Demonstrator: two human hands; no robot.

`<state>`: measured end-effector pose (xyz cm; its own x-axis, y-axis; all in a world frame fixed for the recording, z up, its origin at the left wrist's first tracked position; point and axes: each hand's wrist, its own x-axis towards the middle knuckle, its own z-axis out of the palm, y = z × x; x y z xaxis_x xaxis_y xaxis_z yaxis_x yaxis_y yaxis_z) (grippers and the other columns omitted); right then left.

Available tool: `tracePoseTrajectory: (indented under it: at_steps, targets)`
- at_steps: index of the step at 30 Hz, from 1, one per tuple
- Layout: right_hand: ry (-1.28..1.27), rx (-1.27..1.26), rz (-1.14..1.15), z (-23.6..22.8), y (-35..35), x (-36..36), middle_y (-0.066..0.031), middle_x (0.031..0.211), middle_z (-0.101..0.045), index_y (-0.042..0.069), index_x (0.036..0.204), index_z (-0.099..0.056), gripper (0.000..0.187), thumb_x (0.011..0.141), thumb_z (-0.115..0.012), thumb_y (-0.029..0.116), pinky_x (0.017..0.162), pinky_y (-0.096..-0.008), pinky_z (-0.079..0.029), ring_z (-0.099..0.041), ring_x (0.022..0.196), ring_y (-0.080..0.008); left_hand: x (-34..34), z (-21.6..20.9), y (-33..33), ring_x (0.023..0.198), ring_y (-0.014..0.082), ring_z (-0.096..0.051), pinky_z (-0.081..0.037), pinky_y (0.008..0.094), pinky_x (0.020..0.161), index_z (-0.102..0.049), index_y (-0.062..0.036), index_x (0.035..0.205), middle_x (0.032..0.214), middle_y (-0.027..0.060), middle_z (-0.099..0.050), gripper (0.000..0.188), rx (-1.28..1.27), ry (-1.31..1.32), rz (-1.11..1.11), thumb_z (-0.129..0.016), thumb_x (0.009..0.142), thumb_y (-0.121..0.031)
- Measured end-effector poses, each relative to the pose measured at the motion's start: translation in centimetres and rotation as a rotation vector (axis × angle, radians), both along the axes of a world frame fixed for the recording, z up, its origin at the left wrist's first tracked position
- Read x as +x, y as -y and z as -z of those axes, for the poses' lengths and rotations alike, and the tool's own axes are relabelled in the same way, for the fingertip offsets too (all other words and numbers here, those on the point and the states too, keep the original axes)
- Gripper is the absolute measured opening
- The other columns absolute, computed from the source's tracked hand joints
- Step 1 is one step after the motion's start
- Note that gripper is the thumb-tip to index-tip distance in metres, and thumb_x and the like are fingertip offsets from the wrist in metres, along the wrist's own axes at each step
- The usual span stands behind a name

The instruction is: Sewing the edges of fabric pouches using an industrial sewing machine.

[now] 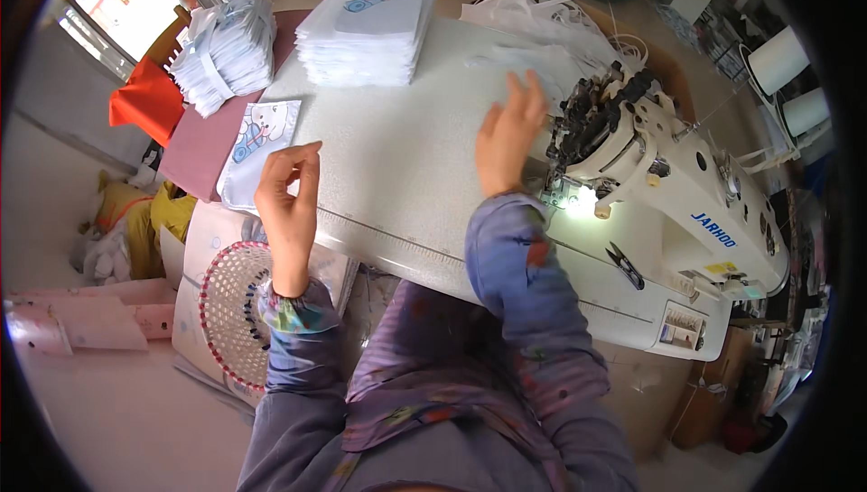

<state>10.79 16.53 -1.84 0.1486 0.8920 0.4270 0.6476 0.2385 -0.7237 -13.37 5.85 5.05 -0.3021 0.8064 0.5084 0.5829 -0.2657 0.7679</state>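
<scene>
My left hand (289, 190) hovers over the table's front left edge, thumb and fingertips drawn together in a pinch. Nothing shows between them. Beside it lies a white fabric piece (264, 129) printed with a cartoon animal and blue shapes, partly behind the hand. My right hand (508, 140) is raised above the tabletop, left of the sewing machine (664, 171), fingers apart and holding nothing. The machine's lamp lights the needle area. Black thread snips (625, 266) lie on the machine bed. A tall stack of white printed pieces (366, 45) stands at the back of the table.
A tied bundle of white pieces (226, 51) sits at the back left, near orange-red cloth (147, 102). White fabric with straps (533, 13) is heaped behind the machine. A woven basket (226, 311) stands below left. Thread cones (778, 60) rise at the right.
</scene>
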Motion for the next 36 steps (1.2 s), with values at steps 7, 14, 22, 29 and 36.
tracePoseTrajectory:
  at_steps: [7,14,22,29,36]
  targets:
    - [0.03,0.078,-0.592,-1.9,11.4,-1.2,-0.0196,0.155,-0.056,0.006,0.124,-0.072,0.029,0.096,-0.076,0.01,0.111,-0.0459,-0.051,-0.058,0.136,-0.0399,0.7,-2.0,-11.6,0.123,0.0407,-0.064,-0.052,0.0462,0.106,-0.069,-0.0061,0.137,0.131,0.0179,-0.069,0.051,0.261,-0.534,0.116,-0.072,0.087,0.003]
    - [0.002,-0.079,-0.329,-2.8,18.0,7.9,-0.0205,0.14,-0.066,0.001,0.115,-0.074,0.019,0.097,-0.072,0.006,0.105,-0.0454,-0.054,-0.065,0.127,-0.0388,-0.9,-0.5,-22.2,0.121,0.0393,-0.067,-0.053,0.0459,0.106,-0.07,-0.0086,0.133,0.129,0.0153,-0.071,0.049,0.045,-0.883,0.225,-0.071,0.085,-0.002]
    - [0.579,-0.124,0.252,0.9,22.7,24.3,-0.0205,0.148,-0.062,0.002,0.136,-0.07,0.036,0.1,-0.066,0.001,0.117,-0.0481,-0.043,-0.057,0.137,-0.0414,-2.7,-2.4,-19.8,0.103,0.0365,-0.071,-0.057,0.0454,0.087,-0.077,-0.0053,0.113,0.109,0.0141,-0.074,0.02,0.102,-0.688,0.224,-0.073,0.095,-0.009]
    - [-0.525,-0.378,-0.143,-4.1,23.6,16.0,-0.0161,0.136,-0.068,0.005,0.154,-0.057,0.045,0.109,-0.059,0.01,0.09,-0.0385,-0.06,-0.071,0.108,-0.0239,5.8,-3.9,-1.7,0.077,0.0245,-0.066,-0.054,0.0372,0.065,-0.079,-0.0061,0.116,0.094,0.0071,-0.069,0.034,0.289,-0.916,0.247,-0.075,0.083,-0.002]
    - [-0.477,-0.549,-0.343,-2.7,22.0,9.5,-0.0027,0.077,-0.055,-0.001,0.161,-0.045,0.065,0.102,-0.071,0.012,0.063,-0.0309,-0.046,-0.049,0.068,-0.0099,9.8,2.6,10.7,0.087,0.0212,-0.068,-0.057,0.0344,0.072,-0.071,-0.0104,0.137,0.103,0.0036,-0.064,0.059,-0.122,-0.807,0.856,-0.079,0.08,-0.016]
